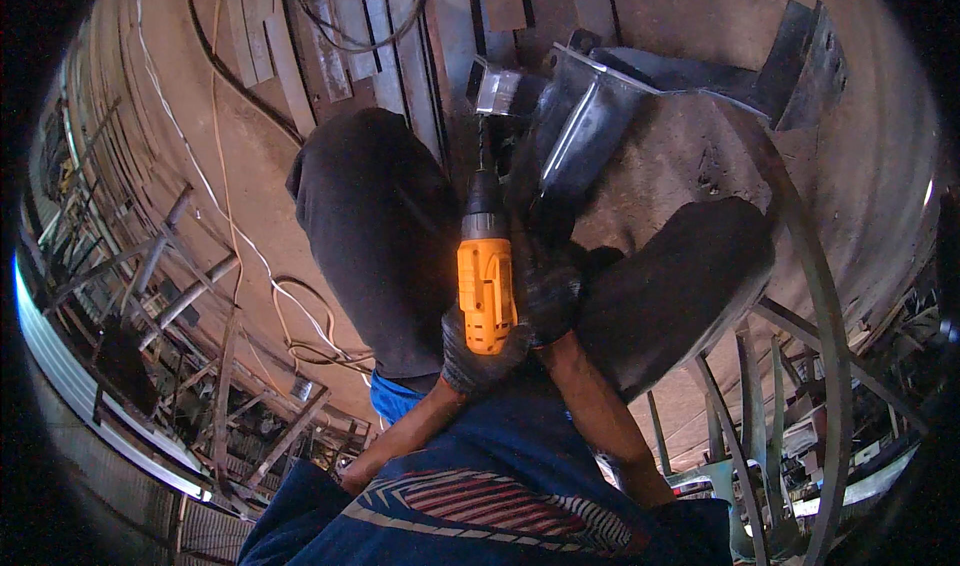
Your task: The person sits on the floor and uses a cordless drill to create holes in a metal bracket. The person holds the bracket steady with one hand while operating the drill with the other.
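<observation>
An orange cordless drill (486, 291) with a black chuck points away from me between my bent knees. Its thin drill bit (481, 146) reaches to a small shiny metal bracket (500, 94); I cannot tell whether the tip has entered it. My left hand (466, 362), in a dark glove, is closed at the rear left of the drill. Also gloved, my right hand (551, 304) is closed against the drill's right side. The drill's body hides its handle and most of my fingers. Right of the bit stands a larger bent metal piece (590, 126).
Long flat metal bars (385, 41) lie on the brown floor ahead. A dark angled steel part (800, 66) is at the far right. A white cable (190, 151) runs along the left, near metal frames (175, 266). A curved metal strip (815, 266) arches on the right.
</observation>
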`<action>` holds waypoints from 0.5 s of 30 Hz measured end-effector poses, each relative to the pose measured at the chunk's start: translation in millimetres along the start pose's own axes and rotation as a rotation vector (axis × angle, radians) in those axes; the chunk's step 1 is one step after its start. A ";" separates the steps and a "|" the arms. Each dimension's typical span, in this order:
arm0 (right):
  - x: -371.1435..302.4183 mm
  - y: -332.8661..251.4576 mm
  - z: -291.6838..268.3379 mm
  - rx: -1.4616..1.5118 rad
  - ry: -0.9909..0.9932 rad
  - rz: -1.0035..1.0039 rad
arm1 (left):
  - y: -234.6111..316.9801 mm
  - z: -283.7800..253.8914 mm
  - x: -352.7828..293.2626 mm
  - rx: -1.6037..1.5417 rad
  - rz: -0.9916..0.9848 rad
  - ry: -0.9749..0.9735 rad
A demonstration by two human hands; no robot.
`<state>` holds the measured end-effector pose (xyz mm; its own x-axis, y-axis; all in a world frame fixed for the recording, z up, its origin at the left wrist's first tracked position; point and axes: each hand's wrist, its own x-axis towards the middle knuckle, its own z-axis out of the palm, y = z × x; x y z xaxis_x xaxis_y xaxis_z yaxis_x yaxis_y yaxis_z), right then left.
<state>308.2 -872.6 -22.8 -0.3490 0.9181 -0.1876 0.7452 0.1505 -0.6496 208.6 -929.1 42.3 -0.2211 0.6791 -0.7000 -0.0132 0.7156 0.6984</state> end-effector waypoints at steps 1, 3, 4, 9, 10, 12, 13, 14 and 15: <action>0.0 -0.6 0.8 -0.003 -0.001 -0.006 | -4.6 -1.4 -2.0 0.015 0.002 0.006; 2.3 0.3 -6.3 -0.027 0.006 0.008 | -0.8 1.1 0.0 0.021 -0.008 -0.026; 3.1 0.5 -9.7 -0.040 0.009 0.013 | 3.0 2.1 1.5 0.015 -0.021 -0.046; 2.7 -0.6 -5.0 -0.041 0.029 0.003 | 8.9 1.6 5.3 0.057 0.045 -0.029; 2.2 -2.0 -3.0 -0.036 0.026 -0.007 | -0.6 1.2 2.3 0.032 0.054 0.001; 4.8 -4.2 -5.9 -0.065 0.033 -0.015 | -3.3 0.5 2.3 0.023 0.060 -0.001; 5.9 -5.1 -5.9 -0.078 0.039 -0.018 | -2.3 -1.0 3.7 0.047 0.054 -0.015; 6.2 -6.2 -5.3 -0.094 0.047 -0.024 | -2.8 -2.4 4.0 0.051 0.046 -0.026; 6.5 -5.8 -6.1 -0.075 0.054 -0.024 | -2.3 -2.7 4.2 0.054 0.039 -0.039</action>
<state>305.0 -865.3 -15.8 -0.3382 0.9319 -0.1314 0.7780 0.1983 -0.5961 205.1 -928.4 38.1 -0.1821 0.7120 -0.6782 0.0478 0.6953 0.7171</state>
